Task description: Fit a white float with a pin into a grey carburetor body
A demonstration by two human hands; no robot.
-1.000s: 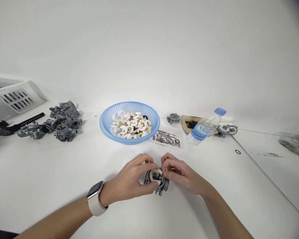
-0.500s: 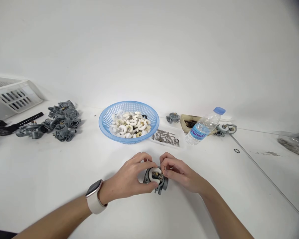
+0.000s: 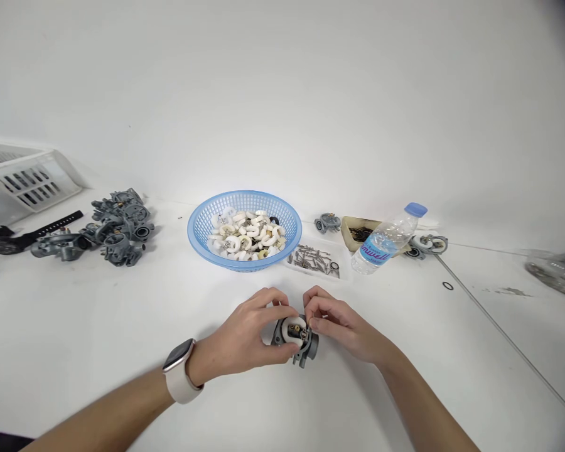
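Note:
In front of me on the white table sits a grey metal carburetor body (image 3: 313, 346), its open bowl side facing up. A white ring-shaped float (image 3: 286, 333) lies in it, around small brass parts. My left hand (image 3: 252, 331) reaches from the left, thumb and fingers closed around the float and the carburetor. At the carburetor's right edge is my right hand (image 3: 341, 325), its thumb and index finger pinched together beside the float's hinge end. Whatever sits between those fingertips is too small to make out.
A blue basket (image 3: 198, 243) of white floats stands behind my hands. Right of it are a tray (image 3: 343, 258) of metal pins, a water bottle (image 3: 376, 248), a beige container (image 3: 351, 223) and a rubber ring (image 3: 447, 285). Several carburetors (image 3: 122, 248) lie left, near a white crate (image 3: 32, 182).
Both hands stay on the carburetor in nearly the same place. My right fingertips have shifted very slightly at its edge.

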